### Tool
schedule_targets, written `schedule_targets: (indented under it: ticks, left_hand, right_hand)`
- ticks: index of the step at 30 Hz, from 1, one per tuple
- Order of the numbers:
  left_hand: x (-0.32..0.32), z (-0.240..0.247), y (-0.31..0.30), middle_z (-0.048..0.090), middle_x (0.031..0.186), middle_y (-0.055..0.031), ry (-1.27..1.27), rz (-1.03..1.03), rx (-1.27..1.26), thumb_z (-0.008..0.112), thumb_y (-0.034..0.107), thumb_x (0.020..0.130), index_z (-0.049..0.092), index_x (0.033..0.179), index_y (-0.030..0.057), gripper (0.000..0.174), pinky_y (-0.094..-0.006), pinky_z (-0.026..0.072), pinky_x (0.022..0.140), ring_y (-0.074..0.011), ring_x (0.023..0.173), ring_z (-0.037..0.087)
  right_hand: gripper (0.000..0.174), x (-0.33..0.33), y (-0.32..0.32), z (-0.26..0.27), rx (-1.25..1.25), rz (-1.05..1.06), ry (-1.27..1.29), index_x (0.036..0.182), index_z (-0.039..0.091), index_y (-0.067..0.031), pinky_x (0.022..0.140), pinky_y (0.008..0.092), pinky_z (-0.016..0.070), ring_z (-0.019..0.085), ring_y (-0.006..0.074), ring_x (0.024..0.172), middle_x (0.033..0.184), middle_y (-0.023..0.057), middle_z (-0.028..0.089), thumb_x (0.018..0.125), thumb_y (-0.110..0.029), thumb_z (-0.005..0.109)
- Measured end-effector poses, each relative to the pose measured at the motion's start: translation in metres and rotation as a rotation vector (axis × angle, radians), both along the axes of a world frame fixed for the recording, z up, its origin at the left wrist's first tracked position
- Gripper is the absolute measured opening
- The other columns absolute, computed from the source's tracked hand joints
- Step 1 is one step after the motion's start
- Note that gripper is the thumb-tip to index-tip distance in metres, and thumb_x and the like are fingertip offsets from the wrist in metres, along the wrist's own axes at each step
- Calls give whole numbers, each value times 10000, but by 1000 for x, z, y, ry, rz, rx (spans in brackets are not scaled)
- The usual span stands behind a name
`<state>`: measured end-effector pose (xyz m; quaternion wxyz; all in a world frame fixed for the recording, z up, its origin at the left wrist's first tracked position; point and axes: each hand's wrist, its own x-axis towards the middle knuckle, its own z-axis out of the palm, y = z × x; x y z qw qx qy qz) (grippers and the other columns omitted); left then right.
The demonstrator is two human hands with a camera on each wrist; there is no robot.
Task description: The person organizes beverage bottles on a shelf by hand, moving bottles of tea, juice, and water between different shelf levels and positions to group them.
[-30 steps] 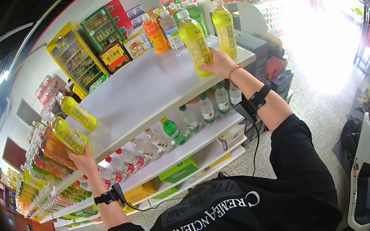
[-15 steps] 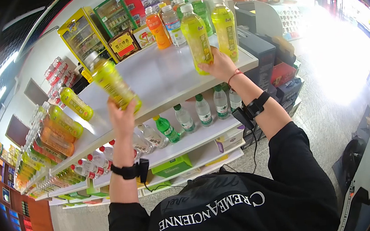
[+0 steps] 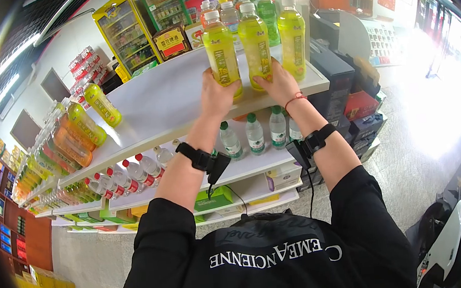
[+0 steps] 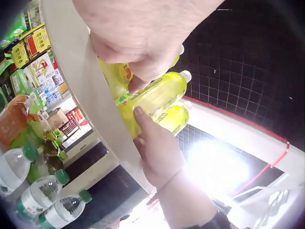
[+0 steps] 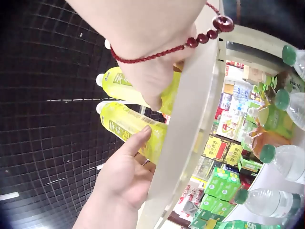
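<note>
My left hand (image 3: 217,96) grips a yellow-green drink bottle (image 3: 220,46) with a white cap, low on its body, at the front edge of the white top shelf (image 3: 151,87). Just right of it, my right hand (image 3: 282,86) holds a matching bottle (image 3: 255,40) near its base. A third such bottle (image 3: 292,39) stands beside that one, by the shelf's right end. All three are upright, side by side. In the right wrist view, the left thumb (image 5: 140,138) lies across the front of its bottle.
Behind the three bottles stand other drinks, including a green bottle (image 3: 268,19). Another yellow-green bottle (image 3: 102,105) stands farther left, near a long row of bottles (image 3: 70,138). Below, the lower shelf carries green-capped water bottles (image 3: 255,136). Dark boxes (image 3: 333,77) flank the shelf's right end.
My left hand has carried its bottle from the shelf's left part rightward, and it is now beside the right hand's bottle. The right hand has kept hold of its bottle at the right end.
</note>
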<state>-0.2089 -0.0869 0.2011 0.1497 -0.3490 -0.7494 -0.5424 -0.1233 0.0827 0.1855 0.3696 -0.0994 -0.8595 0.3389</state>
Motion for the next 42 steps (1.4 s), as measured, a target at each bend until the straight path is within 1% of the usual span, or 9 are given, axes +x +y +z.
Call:
schedule_targets:
  ticks: [3,8,11,13,16,22,25,31,42]
  left_hand:
    - [4,-4,11,625,1138,-211,73,63,16,803,194,740,447,1233,-85,669,-366,515,850,-277,1029,641]
    - [-4,-14,12,597,1159,-201,45,-6,86,787,162,752,435,1245,-76,651,-371,498,884,-300,1062,616]
    - [0,-14,6,580,1171,-196,-2,-74,90,777,138,761,434,1251,-54,628,-376,486,908,-318,1076,604]
    - [-1,-11,5,583,1176,-190,13,-88,74,774,135,767,444,1250,-41,611,-376,486,909,-314,1072,607]
    - [-3,-8,5,592,1171,-187,-140,-174,101,770,141,781,463,1240,-29,578,-380,484,913,-303,1065,612]
    - [-4,-9,12,603,1174,-162,11,-107,2,758,124,788,451,1257,-36,583,-356,523,848,-252,1061,612]
    - [-9,-7,15,618,1145,-162,-63,-147,3,757,101,784,447,1248,-46,576,-353,524,849,-247,1018,632]
    - [1,14,22,677,1073,-148,-211,-263,-38,773,65,752,545,1126,-51,453,-332,522,835,-224,945,670]
    - [-9,0,52,661,1096,-165,-229,-341,39,771,56,750,528,1142,-60,475,-326,518,861,-231,986,657]
  right_hand:
    - [704,-1,1,-1,21,-17,9,1364,410,-43,877,433,494,612,368,1043,1116,227,634,810,-354,712]
    - [702,-4,2,-7,14,-13,25,1356,414,-40,861,441,497,608,374,1046,1146,236,617,804,-348,721]
    - [640,-5,2,-19,104,-105,140,1317,461,-39,850,436,501,613,378,1024,1167,230,606,803,-309,730]
    - [545,5,0,-20,164,-137,424,1252,538,-33,820,393,515,629,308,994,1116,171,636,788,-217,758]
    - [483,43,2,-10,53,-153,459,1204,560,-54,869,381,498,614,313,998,1112,158,604,763,-142,737]
    - [606,50,76,-9,158,-321,378,1302,487,-27,964,384,464,577,324,1113,1233,183,560,762,-153,731]
    - [783,47,93,1,59,-94,48,1422,379,-13,993,375,445,544,326,1210,1325,212,537,762,-200,755]
    - [790,40,97,2,-143,82,15,1450,332,-17,956,358,485,575,288,1188,1304,184,567,792,-142,750]
    - [702,41,100,-4,-33,-54,176,1356,450,-7,933,376,478,601,314,1097,1185,190,615,752,-170,769]
